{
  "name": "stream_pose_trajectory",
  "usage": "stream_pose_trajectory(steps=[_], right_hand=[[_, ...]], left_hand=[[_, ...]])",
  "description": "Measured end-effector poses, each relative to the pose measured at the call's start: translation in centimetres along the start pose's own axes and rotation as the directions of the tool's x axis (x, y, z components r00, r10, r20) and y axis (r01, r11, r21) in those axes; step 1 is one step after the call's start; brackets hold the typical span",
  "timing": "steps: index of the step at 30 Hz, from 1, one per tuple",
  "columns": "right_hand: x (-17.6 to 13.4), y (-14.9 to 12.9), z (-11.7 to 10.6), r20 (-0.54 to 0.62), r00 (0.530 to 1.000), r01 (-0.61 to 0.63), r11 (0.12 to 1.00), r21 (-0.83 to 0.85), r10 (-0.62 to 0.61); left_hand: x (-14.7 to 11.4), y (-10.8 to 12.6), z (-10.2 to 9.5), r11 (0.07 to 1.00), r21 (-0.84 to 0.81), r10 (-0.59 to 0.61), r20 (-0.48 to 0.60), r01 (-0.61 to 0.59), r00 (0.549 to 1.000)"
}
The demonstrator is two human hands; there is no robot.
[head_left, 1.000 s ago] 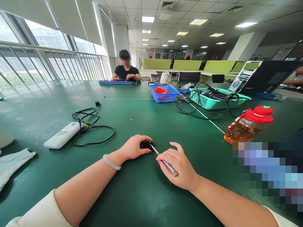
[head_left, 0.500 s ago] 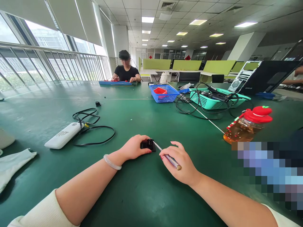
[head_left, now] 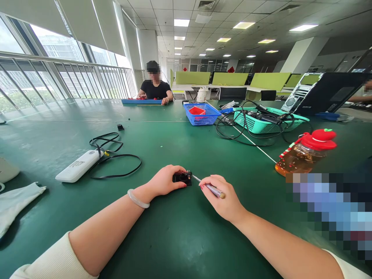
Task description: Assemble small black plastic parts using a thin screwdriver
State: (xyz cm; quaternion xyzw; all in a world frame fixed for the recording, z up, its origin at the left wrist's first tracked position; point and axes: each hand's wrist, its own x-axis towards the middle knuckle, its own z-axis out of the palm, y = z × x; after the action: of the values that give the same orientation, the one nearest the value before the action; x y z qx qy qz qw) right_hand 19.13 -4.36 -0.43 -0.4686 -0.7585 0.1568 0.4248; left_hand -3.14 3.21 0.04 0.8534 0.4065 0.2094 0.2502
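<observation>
My left hand (head_left: 166,180) is closed on a small black part (head_left: 183,178) that rests on the green table (head_left: 174,240). Its exact kind is too small to tell, and my fingers cover its left side. In my right hand (head_left: 222,197) is a screwdriver (head_left: 213,190) with a shiny handle and a thin metal shaft. The shaft points left and its tip is at the right side of the black part; whether it touches cannot be made out. A pale bangle (head_left: 138,199) circles my left wrist.
Left of my hands lie a white power bank (head_left: 78,166) with a looped black cable (head_left: 128,156) and a pale cloth mask (head_left: 17,205). To the right stands a red-lidded bottle (head_left: 303,155). Farther off are a blue basket (head_left: 202,116), a teal basket (head_left: 264,126) with cables, and a seated person (head_left: 155,89).
My right hand has shifted slightly right with the screwdriver, which now lies flatter. The black part looks turned or tipped a little in my left hand, which stays in place.
</observation>
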Motion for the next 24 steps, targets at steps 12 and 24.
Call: stream_pose_trajectory(steps=[12,24], right_hand=[[-0.17,-0.19,-0.08,-0.115,0.981,-0.143,0.982,0.120,0.157],[0.09,-0.45,-0.14,0.108,0.974,-0.217,0.958,0.187,0.200]], left_hand=[[-0.09,0.32,-0.17,0.997,0.078,0.010,0.011,-0.011,1.000],[0.00,0.09,-0.08,0.998,0.066,0.005,0.004,-0.005,1.000]])
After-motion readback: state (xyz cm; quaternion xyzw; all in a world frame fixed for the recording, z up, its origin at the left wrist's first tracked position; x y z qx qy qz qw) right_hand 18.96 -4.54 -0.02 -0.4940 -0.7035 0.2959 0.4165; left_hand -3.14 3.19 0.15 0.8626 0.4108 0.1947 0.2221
